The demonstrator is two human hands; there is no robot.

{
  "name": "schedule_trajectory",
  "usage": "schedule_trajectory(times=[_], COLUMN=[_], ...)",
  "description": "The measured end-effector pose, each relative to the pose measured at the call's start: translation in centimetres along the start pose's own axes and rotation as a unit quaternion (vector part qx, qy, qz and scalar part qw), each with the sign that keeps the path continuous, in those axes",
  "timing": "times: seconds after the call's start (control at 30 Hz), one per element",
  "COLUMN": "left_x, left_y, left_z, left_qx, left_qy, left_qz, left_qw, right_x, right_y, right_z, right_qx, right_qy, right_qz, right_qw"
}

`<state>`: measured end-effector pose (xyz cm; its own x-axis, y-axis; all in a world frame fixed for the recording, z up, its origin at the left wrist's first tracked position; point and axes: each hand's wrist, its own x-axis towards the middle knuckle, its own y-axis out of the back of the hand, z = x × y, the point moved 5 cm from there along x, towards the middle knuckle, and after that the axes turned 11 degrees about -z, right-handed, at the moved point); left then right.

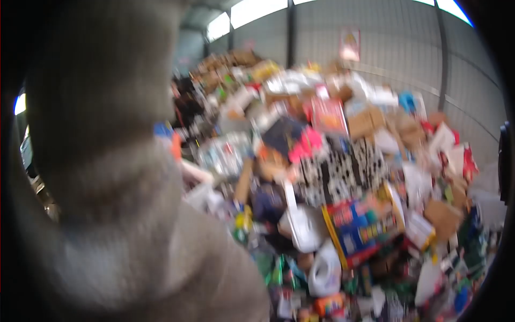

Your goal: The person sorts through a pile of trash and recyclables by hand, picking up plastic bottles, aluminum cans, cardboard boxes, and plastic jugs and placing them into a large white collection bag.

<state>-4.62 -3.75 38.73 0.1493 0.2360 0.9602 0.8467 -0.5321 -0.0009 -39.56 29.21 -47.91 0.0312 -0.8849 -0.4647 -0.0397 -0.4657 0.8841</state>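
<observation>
A large grey-brown, blurred form fills the left side of the head view, very close to the lens. It looks like my left hand (123, 225) in a glove or sleeve, raised in front of the camera. Its fingers cannot be made out, and whatever it may hold or touch is hidden. My right hand is not in view. Beyond lies a big heap of mixed waste, with a white plastic jug (325, 271), a white handled container (303, 228) and a blue, red and yellow printed box (365, 225) on its near slope.
Cardboard pieces (366, 122), a black-and-white patterned item (343, 170), a bright pink piece (306, 145) and clear plastic (225, 153) lie on the heap. Behind it rises a grey corrugated wall (386, 48) with a poster (350, 45) and high windows (257, 12).
</observation>
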Motion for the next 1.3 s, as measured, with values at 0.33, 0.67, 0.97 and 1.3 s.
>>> schedule_trajectory(times=[0.33,0.67,0.97,1.3], left_x=[-15.5,-38.8,-41.5,-45.6], left_y=[-11.6,-18.7,-20.7,-22.0], left_z=[-0.7,-4.1,-1.3,0.9], left_qx=[-0.169,-0.245,-0.362,-0.426], left_qy=[0.2,0.814,0.868,0.75], left_qz=[0.044,0.0,-0.084,-0.26], left_qw=[0.964,0.527,0.329,0.434], right_x=[-10.3,-1.5,-1.5,0.8], right_y=[13.9,20.8,22.8,42.3], right_z=[-3.1,-2.5,-2.6,-7.9], right_qx=[0.642,0.558,0.784,0.84], right_qy=[-0.484,-0.644,-0.459,0.055], right_qz=[0.239,0.337,0.382,0.493], right_qw=[0.545,0.401,0.167,0.221])
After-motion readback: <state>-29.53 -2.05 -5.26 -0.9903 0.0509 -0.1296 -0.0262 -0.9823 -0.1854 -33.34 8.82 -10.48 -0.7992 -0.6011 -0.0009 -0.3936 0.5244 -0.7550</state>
